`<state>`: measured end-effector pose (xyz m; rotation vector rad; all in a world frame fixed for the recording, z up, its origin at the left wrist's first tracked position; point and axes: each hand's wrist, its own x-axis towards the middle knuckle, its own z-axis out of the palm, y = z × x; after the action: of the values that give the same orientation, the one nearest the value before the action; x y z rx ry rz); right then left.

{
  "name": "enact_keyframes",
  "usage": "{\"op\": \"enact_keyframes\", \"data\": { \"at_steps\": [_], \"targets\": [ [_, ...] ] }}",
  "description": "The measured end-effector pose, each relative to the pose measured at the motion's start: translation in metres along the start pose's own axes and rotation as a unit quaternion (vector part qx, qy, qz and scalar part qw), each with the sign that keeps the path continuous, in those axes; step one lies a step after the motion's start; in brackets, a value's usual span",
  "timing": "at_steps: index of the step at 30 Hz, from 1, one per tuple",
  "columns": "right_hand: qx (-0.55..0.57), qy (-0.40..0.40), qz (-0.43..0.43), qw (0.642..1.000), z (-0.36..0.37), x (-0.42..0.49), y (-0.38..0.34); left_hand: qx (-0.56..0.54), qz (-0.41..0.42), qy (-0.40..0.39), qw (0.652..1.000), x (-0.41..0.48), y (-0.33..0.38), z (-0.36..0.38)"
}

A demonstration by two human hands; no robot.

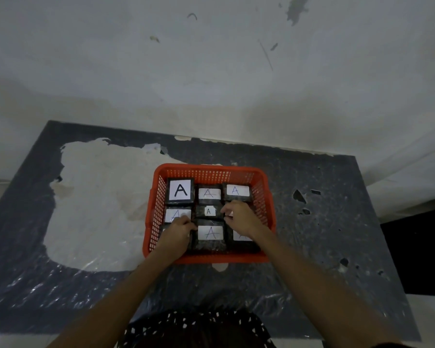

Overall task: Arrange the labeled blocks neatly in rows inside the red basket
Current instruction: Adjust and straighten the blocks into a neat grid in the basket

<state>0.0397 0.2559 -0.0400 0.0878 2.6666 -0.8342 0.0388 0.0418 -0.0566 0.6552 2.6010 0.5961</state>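
A red basket (209, 172) stands on the table and holds several black blocks with white "A" labels, laid in three rows. The back-left block (180, 190) bears the largest label; a small-label block (209, 211) lies in the centre. My left hand (177, 233) rests on the front-left block, fingers curled at the edge of the middle-left block (176, 214), hiding the front-left label. My right hand (241, 217) covers the middle-right block, fingers bent onto it. The front-middle block (210, 233) lies between my hands. Whether either hand truly grips a block is unclear.
The table (324, 234) is dark and speckled under clear plastic film, with a large worn pale patch (93, 202) left of the basket. A pale wall (211, 71) rises right behind the table. A dark gap (417, 252) lies past the right edge.
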Motion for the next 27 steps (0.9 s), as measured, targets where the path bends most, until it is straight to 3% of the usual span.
{"op": "enact_keyframes", "data": {
  "at_steps": [5, 8, 14, 16, 21, 27],
  "targets": [
    [-0.054, -0.027, -0.089, 0.994, 0.007, -0.003, -0.011, 0.009, -0.003, 0.009, 1.0, 0.001, -0.008, 0.005],
    [-0.139, -0.069, -0.142, 0.978, 0.024, -0.007, -0.019, 0.06, -0.012, -0.047, 0.997, 0.004, -0.016, 0.006],
    [-0.203, -0.049, -0.182, 0.961, 0.044, -0.008, -0.017, 0.162, 0.021, -0.095, 0.982, 0.014, -0.015, -0.005],
    [-0.19, -0.043, -0.178, 0.965, 0.042, -0.008, -0.016, 0.127, 0.023, -0.091, 0.987, 0.014, -0.019, -0.006],
    [-0.171, -0.06, -0.177, 0.967, 0.037, -0.009, -0.01, -0.078, -0.019, -0.084, 0.993, 0.009, -0.029, -0.022],
    [-0.16, -0.058, -0.15, 0.974, 0.047, -0.011, -0.01, -0.082, -0.005, -0.045, 0.996, 0.007, -0.031, -0.029]
  ]
}}
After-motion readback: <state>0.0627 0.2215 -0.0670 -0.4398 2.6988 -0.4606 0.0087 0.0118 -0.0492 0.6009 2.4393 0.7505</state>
